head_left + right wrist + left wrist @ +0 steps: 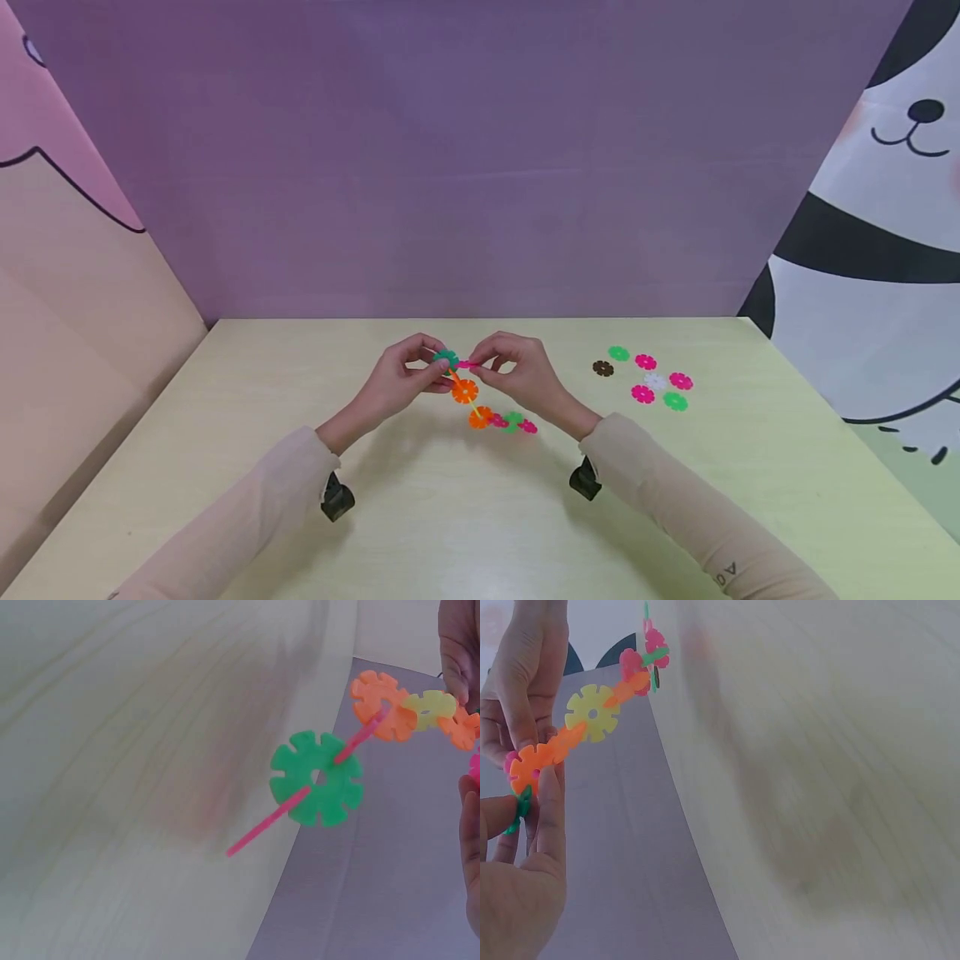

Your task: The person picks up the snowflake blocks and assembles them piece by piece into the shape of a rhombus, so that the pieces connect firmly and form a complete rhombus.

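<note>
A chain of slotted, flower-shaped plastic discs (465, 392) hangs from my left hand (397, 375), its lower end slanting right over the table. Thumb and fingers of that hand pinch the teal disc (447, 358) at the chain's upper end. My right hand (521, 371) pinches a pink disc (467, 364) edge-on against the teal one. Orange, yellow, pink and green discs make up the chain; the left wrist view shows a yellow disc (592, 714) between orange ones. In the right wrist view, a green disc (330, 802) with pink discs through its slots forms the far end.
Loose discs lie on the table (480, 533) to the right: a brown one (603, 367), a white one (656, 381), and several pink and green ones (675, 402). A purple panel (480, 167) rises behind the table's back edge.
</note>
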Demonstrator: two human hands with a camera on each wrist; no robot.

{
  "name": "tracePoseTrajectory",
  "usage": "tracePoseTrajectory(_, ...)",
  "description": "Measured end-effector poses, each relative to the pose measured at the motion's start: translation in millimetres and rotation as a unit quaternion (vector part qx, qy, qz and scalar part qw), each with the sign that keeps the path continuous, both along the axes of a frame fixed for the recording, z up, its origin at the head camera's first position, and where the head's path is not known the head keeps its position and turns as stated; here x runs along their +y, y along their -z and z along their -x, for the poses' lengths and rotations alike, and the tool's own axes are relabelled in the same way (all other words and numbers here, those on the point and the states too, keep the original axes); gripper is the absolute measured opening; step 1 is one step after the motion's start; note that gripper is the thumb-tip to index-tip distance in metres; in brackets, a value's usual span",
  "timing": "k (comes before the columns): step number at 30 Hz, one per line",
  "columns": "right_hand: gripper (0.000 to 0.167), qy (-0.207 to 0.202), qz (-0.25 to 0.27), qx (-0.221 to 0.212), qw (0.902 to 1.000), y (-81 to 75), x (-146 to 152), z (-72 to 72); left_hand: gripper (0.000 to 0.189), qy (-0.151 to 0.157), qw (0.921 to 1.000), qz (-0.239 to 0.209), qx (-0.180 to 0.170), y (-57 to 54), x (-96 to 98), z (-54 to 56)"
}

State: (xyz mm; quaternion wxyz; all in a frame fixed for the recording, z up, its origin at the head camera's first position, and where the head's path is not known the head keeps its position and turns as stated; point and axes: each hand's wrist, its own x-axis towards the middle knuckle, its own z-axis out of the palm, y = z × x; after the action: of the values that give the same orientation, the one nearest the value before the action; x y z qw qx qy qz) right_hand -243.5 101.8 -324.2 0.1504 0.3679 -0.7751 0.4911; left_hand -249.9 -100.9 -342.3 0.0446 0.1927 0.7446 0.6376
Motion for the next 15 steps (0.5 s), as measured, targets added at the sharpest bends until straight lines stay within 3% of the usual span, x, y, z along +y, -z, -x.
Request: tracePoseTrajectory(15, 0.008, -0.012, 0.007, 0.040, 0.9991, 3.1, 1.9, 1.7, 0.024, -0.021, 0.9996, 0.010, -0.015, -2.2, -1.0, -1.6)
